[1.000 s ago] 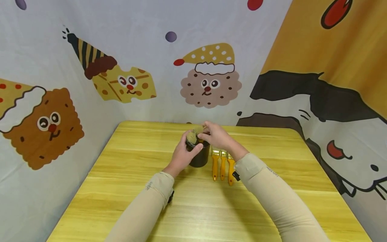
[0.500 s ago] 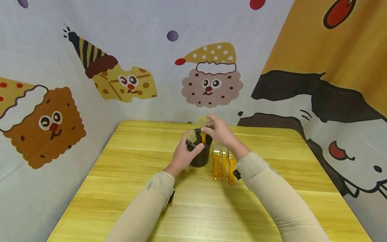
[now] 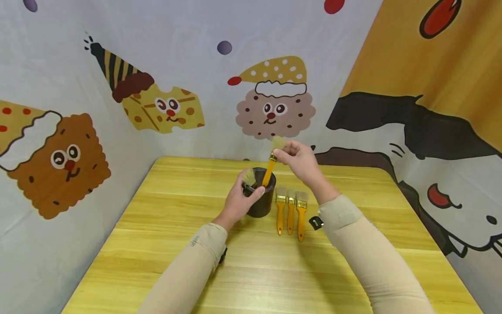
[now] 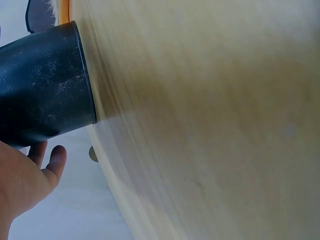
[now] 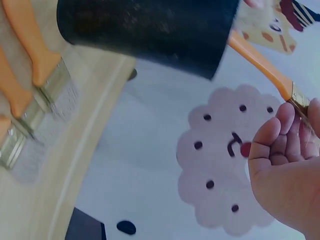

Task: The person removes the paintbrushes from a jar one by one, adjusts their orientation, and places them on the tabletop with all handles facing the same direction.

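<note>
In the head view, my left hand grips the black cup at its rim, thumb on the near side. The cup stands upright on the table. My right hand pinches a paintbrush near its metal band, bristles up, while the lower end of its orange handle is inside the cup. Pale bristles of another paintbrush stick up at the cup's left side. In the left wrist view, fingers of the left hand curve by the cup's wall. The right wrist view shows the held brush's orange handle leaving the cup.
Right of the cup, three orange-handled paintbrushes lie side by side on the wooden table, bristles toward the back. A cartoon-printed cloth hangs behind the table's far edge.
My right hand has drawn the paintbrush up and to the right, baring its band and much of its handle. The left hand has stayed on the cup.
</note>
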A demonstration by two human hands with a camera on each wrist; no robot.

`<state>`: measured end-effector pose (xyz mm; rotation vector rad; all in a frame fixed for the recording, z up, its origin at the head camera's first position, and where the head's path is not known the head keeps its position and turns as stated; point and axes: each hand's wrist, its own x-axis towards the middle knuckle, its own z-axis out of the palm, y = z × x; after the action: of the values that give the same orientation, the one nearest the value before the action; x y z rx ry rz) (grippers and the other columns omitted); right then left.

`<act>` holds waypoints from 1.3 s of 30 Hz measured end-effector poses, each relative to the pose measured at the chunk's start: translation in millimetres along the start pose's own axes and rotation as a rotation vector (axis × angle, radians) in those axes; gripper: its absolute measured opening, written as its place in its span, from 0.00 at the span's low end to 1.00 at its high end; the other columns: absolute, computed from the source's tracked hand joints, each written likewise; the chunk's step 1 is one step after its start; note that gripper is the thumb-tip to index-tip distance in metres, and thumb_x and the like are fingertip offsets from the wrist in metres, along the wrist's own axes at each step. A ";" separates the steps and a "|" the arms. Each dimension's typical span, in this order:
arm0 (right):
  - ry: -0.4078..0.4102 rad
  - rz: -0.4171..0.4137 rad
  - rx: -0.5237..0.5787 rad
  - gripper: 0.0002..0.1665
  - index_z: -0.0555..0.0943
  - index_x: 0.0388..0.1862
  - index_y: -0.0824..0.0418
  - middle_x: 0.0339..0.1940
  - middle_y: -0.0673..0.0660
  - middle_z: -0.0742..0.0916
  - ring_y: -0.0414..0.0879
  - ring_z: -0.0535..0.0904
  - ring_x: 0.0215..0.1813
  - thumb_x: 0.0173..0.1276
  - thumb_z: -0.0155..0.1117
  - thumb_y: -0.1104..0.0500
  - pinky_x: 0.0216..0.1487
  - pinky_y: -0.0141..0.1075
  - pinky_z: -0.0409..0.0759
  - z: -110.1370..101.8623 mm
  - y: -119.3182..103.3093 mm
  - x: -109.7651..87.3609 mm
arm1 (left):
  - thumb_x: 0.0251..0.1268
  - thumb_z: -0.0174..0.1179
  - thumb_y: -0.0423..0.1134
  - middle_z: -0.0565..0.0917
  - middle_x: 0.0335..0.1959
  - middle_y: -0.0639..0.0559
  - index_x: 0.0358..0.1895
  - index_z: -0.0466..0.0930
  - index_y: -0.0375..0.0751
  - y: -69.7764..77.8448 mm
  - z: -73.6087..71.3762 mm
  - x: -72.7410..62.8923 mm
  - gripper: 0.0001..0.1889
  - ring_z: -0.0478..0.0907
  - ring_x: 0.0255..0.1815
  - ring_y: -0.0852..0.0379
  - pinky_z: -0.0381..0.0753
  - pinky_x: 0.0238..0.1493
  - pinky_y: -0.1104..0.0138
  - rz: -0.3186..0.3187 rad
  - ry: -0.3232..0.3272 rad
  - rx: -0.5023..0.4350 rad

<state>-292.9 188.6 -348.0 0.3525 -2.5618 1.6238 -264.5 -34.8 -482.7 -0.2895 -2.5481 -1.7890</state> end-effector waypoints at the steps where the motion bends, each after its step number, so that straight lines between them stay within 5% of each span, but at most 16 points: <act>1: 0.018 0.010 0.012 0.19 0.83 0.48 0.56 0.37 0.49 0.89 0.49 0.82 0.40 0.77 0.70 0.42 0.44 0.37 0.81 -4.9 0.4 -0.4 | 0.68 0.63 0.74 0.64 0.85 0.49 0.82 0.51 0.84 0.0 -0.2 -0.3 0.43 0.64 0.84 0.38 0.68 0.77 0.34 -0.005 0.000 0.004; 4: 0.056 0.033 0.057 0.20 0.83 0.53 0.57 0.38 0.46 0.90 0.48 0.85 0.45 0.76 0.71 0.43 0.50 0.35 0.84 -23.3 3.2 -3.3 | 0.66 0.63 0.75 0.63 0.85 0.48 0.81 0.50 0.87 -0.4 -0.2 -1.1 0.43 0.64 0.84 0.37 0.69 0.76 0.33 -0.010 -0.003 0.013; 11: 0.071 0.104 0.088 0.18 0.80 0.48 0.58 0.33 0.38 0.91 0.38 0.86 0.38 0.76 0.72 0.46 0.46 0.29 0.85 -73.3 28.5 -20.3 | 0.65 0.61 0.78 0.65 0.85 0.50 0.80 0.49 0.88 -2.0 -1.4 -1.4 0.44 0.65 0.83 0.37 0.70 0.75 0.33 0.015 -0.013 0.020; 17: -0.082 0.259 -0.063 0.26 0.77 0.54 0.63 0.32 0.42 0.89 0.40 0.82 0.37 0.77 0.70 0.42 0.48 0.33 0.82 -99.3 74.4 -33.2 | 0.65 0.61 0.78 0.63 0.86 0.48 0.81 0.48 0.88 -2.1 -1.5 -0.9 0.44 0.64 0.83 0.35 0.69 0.75 0.32 0.020 -0.013 0.023; 25: -0.301 0.395 -0.206 0.36 0.72 0.68 0.70 0.39 0.56 0.87 0.49 0.78 0.40 0.79 0.68 0.44 0.50 0.43 0.79 -91.4 134.1 -46.7 | 0.64 0.61 0.79 0.62 0.86 0.48 0.81 0.48 0.87 -2.8 -1.2 -0.8 0.45 0.63 0.84 0.36 0.69 0.75 0.31 0.009 -0.017 0.019; 32: -0.308 0.396 -0.231 0.20 0.71 0.39 0.63 0.26 0.52 0.79 0.45 0.70 0.30 0.81 0.66 0.50 0.34 0.39 0.71 -80.8 165.4 -49.3 | 0.65 0.61 0.78 0.62 0.86 0.49 0.81 0.48 0.87 -0.9 -1.0 -1.2 0.45 0.62 0.85 0.37 0.68 0.77 0.33 0.000 -0.023 0.010; 39: -0.292 0.388 -0.295 0.18 0.77 0.46 0.65 0.31 0.54 0.82 0.46 0.74 0.34 0.81 0.67 0.51 0.34 0.36 0.73 -74.6 177.7 -47.0 | 0.66 0.61 0.77 0.63 0.86 0.50 0.82 0.47 0.86 -2.3 -1.2 0.4 0.45 0.63 0.85 0.39 0.68 0.77 0.34 0.004 -0.018 0.019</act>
<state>-293.5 335.3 -481.4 0.0720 -3.2012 1.3354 -265.4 -36.7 -484.4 -0.3124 -2.5731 -1.7681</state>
